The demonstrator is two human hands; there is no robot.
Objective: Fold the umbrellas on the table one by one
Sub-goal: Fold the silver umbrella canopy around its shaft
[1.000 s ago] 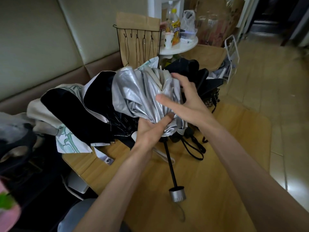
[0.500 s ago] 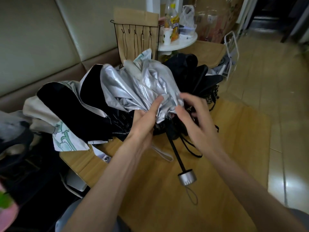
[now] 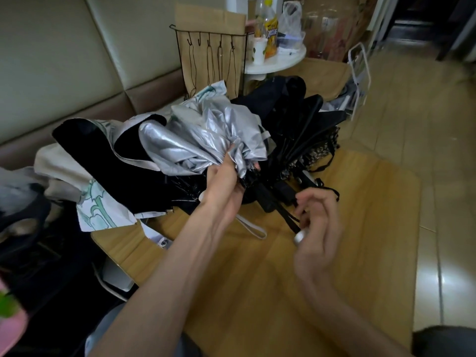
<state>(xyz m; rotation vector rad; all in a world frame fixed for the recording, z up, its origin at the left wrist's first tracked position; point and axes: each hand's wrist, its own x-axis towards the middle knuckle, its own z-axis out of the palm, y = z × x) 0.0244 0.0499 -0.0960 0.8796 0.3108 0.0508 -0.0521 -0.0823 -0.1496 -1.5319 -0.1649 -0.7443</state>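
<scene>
Though cluttered, wooden table, tiled floor

Left hand, right hand on silver umbrella

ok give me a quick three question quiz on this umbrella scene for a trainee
1. True or false: the left hand grips the bunched canopy of the silver umbrella.
2. Where is the right hand? A at the umbrella's silver handle; B out of view; C gripping the left wrist.
3. Fill in: the yellow-labelled bottle stands on a round ____ side table.

Key: 1 true; 2 A; 3 white.
</scene>
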